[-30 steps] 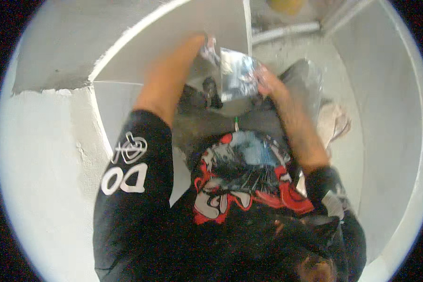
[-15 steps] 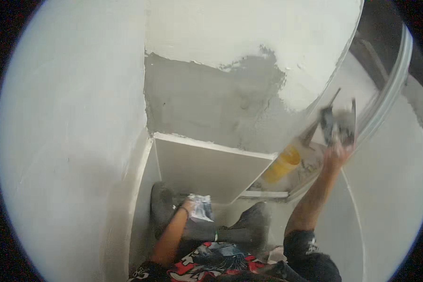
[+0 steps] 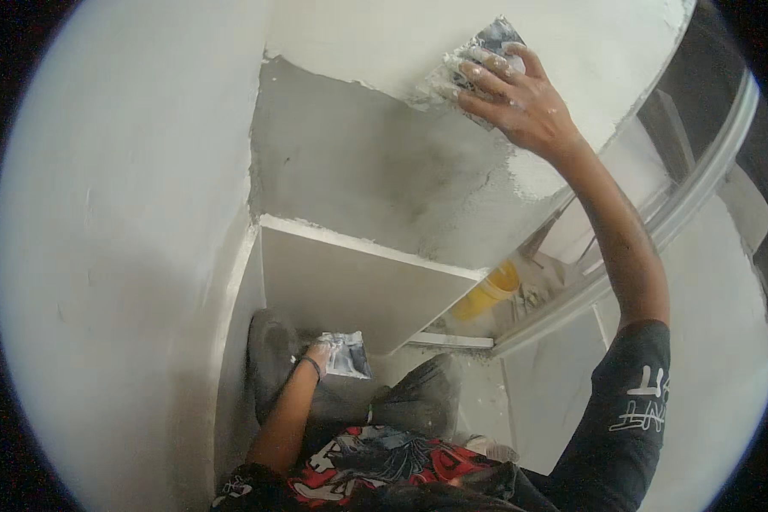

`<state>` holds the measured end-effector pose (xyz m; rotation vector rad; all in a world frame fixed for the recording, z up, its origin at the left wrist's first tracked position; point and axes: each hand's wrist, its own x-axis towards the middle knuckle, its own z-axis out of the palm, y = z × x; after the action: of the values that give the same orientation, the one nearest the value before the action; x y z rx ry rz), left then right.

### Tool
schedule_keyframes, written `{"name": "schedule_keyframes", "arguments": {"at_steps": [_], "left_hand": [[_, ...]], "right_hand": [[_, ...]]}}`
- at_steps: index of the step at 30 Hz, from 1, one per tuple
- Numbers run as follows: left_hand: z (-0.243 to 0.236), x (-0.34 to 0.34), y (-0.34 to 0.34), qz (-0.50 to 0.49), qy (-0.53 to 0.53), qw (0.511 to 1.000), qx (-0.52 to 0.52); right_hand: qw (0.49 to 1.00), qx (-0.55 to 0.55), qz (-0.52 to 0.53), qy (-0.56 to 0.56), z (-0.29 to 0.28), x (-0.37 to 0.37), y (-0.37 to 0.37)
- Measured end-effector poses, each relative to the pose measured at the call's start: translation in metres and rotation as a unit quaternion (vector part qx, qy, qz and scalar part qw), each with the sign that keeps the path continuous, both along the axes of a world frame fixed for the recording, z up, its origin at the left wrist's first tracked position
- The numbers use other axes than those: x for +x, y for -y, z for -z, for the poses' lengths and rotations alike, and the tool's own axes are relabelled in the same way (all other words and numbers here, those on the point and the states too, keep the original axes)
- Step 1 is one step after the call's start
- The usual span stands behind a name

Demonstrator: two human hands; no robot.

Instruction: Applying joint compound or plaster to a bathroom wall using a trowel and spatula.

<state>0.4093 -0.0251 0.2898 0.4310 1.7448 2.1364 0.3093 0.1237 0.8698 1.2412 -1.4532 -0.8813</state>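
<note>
White-smeared, the fingers (image 3: 480, 78) of my right hand (image 3: 533, 111) spread across the back of a flat blade (image 3: 499, 36), apparently pressing it to the wall (image 3: 589, 60), where the white coat (image 3: 358, 43) breaks off above a bare grey patch (image 3: 367, 149). Half a second ago that hand was a blur out to the right, near the pale curved rail (image 3: 700, 200); now it is up at the coat's ragged edge, which I take to mean the spreading is under way there. My left hand (image 3: 317, 352) stays low over my legs, closed on one side of a second blade (image 3: 347, 357) streaked with white; how tightly its fingers curl, I cannot tell. Below the grey patch stands a white-edged panel (image 3: 350, 282), with a yellow bucket (image 3: 489, 292) past its right edge.
</note>
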Motion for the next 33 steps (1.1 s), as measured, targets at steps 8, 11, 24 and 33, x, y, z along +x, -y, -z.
{"name": "schedule_keyframes", "arguments": {"at_steps": [8, 11, 24, 33], "left_hand": [[0.014, -0.005, -0.012, -0.073, 0.196, 0.960, 0.187], [0.018, -0.014, -0.013, -0.104, -0.115, 0.960, -0.232], [0.140, -0.033, -0.003, -0.047, 0.152, 0.983, 0.093], [0.075, -0.033, -0.017, -0.028, 0.246, 0.945, 0.214]], "right_hand": [[0.999, 0.008, -0.023, 0.047, 0.013, -0.031, 0.013], [0.999, 0.000, -0.006, 0.050, 0.018, -0.043, -0.007], [0.994, -0.050, 0.079, 0.049, 0.042, -0.036, -0.136], [0.998, 0.007, -0.023, 0.059, 0.039, -0.014, -0.012]]}}
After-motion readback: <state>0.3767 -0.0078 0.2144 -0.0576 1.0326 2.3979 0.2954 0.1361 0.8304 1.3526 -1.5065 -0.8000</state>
